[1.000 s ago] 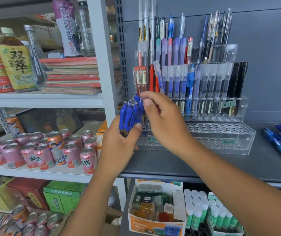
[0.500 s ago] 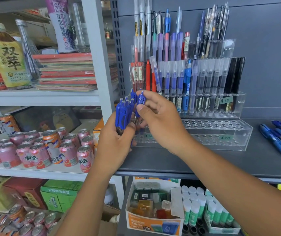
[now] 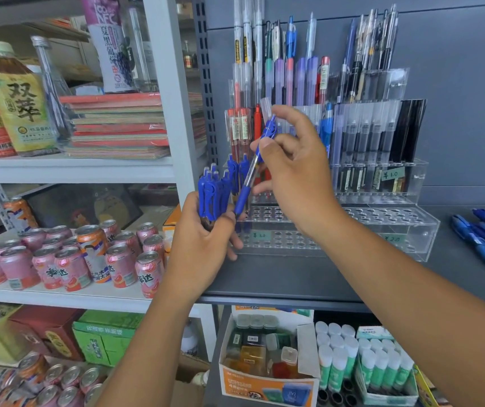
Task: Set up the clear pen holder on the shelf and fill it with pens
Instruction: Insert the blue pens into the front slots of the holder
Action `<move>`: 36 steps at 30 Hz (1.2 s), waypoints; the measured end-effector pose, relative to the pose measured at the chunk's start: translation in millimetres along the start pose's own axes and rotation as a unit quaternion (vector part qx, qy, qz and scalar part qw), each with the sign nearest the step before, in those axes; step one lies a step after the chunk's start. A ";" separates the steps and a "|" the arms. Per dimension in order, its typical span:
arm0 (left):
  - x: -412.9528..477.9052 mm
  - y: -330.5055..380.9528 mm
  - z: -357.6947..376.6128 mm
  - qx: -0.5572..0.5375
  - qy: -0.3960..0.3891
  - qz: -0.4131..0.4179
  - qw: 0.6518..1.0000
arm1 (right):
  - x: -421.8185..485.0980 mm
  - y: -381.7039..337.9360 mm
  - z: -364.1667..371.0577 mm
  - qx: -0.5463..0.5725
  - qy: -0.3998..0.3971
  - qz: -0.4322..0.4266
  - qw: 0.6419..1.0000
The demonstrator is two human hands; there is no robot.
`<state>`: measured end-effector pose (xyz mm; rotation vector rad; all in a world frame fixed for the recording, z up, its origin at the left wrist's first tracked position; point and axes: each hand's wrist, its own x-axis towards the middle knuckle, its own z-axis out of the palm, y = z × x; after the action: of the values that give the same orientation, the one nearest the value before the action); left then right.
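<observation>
Pulling one blue pen (image 3: 253,168) clear of the bundle is what has changed: a sec ago your right hand (image 3: 297,171) was only pinching at the clip ends; now it has lifted that pen up and away, tilted, tip still near the left fist. Judgement: single-pen feed has begun, next step is seating it in a free hole.

Largest to smallest:
- Grey shelf (image 3: 294,277): flat, matte, metal-looking. Holder stands on it, so set-up looks done.
- Clear pen holder (image 3: 352,227): stepped transparent plastic, hard and glossy, w/ rows of round holes. Back tiers are packed w/ upright pens; the two front tiers are mostly unfilled, a few blue pens at the left end. Fill approx. halfway.
- Loose blue pens (image 3: 479,239): lying on the shelf well right of the holder, not yet loaded.
- Left hand (image 3: 203,242): fingers clenched round the bundle of blue pens (image 3: 214,195), clips up, just in front of the holder's left end.
- Right hand: thumb and forefinger grasping the single pen on its upper barrel, below the clip; other fingers spread loose.
- Single pen: slim, clear barrel, blue rubbery grip, blue plastic clip.
</observation>
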<state>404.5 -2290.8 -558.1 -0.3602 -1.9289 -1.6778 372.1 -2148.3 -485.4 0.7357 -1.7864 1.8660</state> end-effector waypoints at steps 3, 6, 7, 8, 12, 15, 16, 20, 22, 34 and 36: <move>-1.8 1.4 1.1 -0.002 -0.001 0.002 1.000 | 9.2 -4.4 -3.0 -0.015 0.014 -0.017 1.000; -2.4 2.0 1.3 0.006 -0.006 0.010 1.000 | 16.1 -5.5 -6.5 -0.032 0.024 -0.026 0.999; -2.5 2.2 0.7 0.006 -0.006 0.013 1.000 | 17.6 -5.7 -8.0 -0.037 0.028 -0.027 0.999; -2.6 2.4 0.2 0.007 -0.005 0.017 1.000 | 18.5 -6.3 -9.3 -0.046 0.032 -0.028 0.998; -3.9 3.1 0.0 0.002 -0.010 0.030 1.000 | 21.5 -2.3 -14.2 -0.090 0.046 -0.034 0.994; -3.0 3.4 2.1 -0.003 -0.013 0.028 1.000 | 22.3 5.6 -16.6 -0.121 0.049 -0.042 0.991; -2.5 3.3 3.0 -0.003 -0.015 0.027 1.000 | 22.3 7.7 -16.9 -0.128 0.047 -0.043 0.990; -2.1 5.1 4.0 0.005 -0.017 0.035 0.999 | 21.2 12.5 -14.2 -0.133 0.041 -0.043 0.989; -1.9 5.6 3.5 0.005 -0.016 0.032 0.999 | 20.1 13.7 -11.7 -0.136 0.034 -0.043 0.989; 2.3 -2.8 1.6 0.000 -0.023 0.029 0.999 | 9.8 16.5 -5.1 -0.170 -0.015 -0.027 0.985; 2.3 -3.5 2.0 0.001 -0.024 0.031 0.999 | 7.8 17.4 -5.2 -0.182 -0.023 -0.031 0.983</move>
<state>400.3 -2289.9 -559.8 -0.4578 -1.9334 -1.6416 354.6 -2144.4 -493.6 0.6899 -2.0328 1.4352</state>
